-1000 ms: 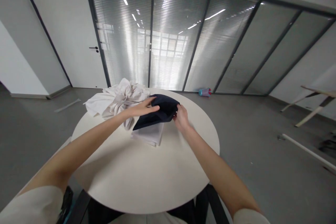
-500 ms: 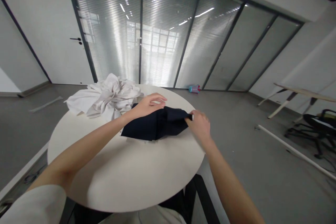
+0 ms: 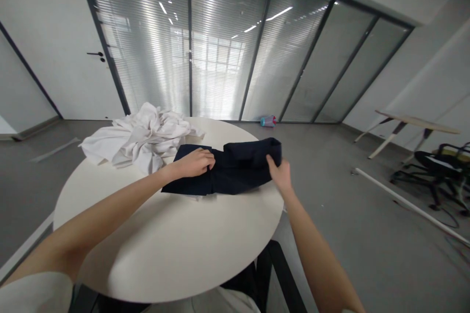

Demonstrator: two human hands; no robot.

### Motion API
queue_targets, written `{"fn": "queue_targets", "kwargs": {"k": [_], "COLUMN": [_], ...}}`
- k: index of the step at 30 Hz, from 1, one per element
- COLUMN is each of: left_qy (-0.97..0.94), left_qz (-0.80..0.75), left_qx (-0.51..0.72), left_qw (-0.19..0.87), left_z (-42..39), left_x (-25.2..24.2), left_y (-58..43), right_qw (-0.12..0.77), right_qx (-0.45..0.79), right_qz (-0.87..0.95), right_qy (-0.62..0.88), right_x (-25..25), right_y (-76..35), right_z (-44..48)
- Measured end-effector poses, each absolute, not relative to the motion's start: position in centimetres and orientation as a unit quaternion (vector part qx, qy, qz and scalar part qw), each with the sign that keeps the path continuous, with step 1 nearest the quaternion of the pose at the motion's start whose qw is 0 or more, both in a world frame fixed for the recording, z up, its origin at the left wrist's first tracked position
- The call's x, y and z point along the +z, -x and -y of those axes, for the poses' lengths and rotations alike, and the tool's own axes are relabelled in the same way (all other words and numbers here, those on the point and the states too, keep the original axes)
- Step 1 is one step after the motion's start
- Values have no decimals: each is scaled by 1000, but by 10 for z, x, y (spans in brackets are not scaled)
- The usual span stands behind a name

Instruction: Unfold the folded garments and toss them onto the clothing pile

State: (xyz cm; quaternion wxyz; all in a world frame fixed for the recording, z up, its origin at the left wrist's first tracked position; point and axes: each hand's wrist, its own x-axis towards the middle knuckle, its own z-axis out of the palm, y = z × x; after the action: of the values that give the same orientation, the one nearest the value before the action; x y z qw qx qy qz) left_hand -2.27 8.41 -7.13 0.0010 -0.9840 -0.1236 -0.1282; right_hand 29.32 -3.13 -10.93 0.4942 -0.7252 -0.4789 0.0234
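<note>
A dark navy folded cloth, perhaps a garment, lies across the far half of the round table. My left hand rests on its left part, fingers curled and closed on the fabric near a crosswise fold edge. At the right end my right hand grips the cloth between thumb and fingers, and that end is raised in a rolled-over loop. The fingers behind the loop are hidden. Beyond my left forearm sits a crumpled heap of white cloth.
The white round table fills the middle. A black chair frame stands against its near edge. On the floor are a blue and pink object by the glass wall and a white bar at right, near another table and an office chair.
My left hand has come down from above the navy cloth and closed on it. My right hand has drawn the right end outward and up, so the cloth is spread longer.
</note>
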Motion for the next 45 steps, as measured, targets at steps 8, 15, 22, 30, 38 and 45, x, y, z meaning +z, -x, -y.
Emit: {"fn": "queue_targets", "kwargs": {"k": [8, 15, 22, 30, 38, 45], "left_qy": [918, 807, 890, 968, 979, 949], "left_qz": [229, 378, 297, 216, 127, 311], "left_qx": [-319, -447, -335, -99, 21, 36], "left_qw": [-51, -80, -89, -84, -155, 20], "left_z": [-85, -62, -46, -44, -16, -41], "left_x": [-37, -5, -3, -33, -50, -51], "left_y": [134, 235, 134, 32, 46, 33], "right_qw": [460, 341, 307, 184, 158, 18], "right_qx": [-171, 3, 45, 187, 317, -8], "right_qz": [252, 679, 714, 763, 743, 743], "right_qy": [834, 650, 628, 591, 567, 669], "right_x": [-143, -114, -102, -60, -49, -93], "right_y": [-350, -265, -224, -242, -248, -242], "right_z": [70, 44, 29, 89, 97, 14]}}
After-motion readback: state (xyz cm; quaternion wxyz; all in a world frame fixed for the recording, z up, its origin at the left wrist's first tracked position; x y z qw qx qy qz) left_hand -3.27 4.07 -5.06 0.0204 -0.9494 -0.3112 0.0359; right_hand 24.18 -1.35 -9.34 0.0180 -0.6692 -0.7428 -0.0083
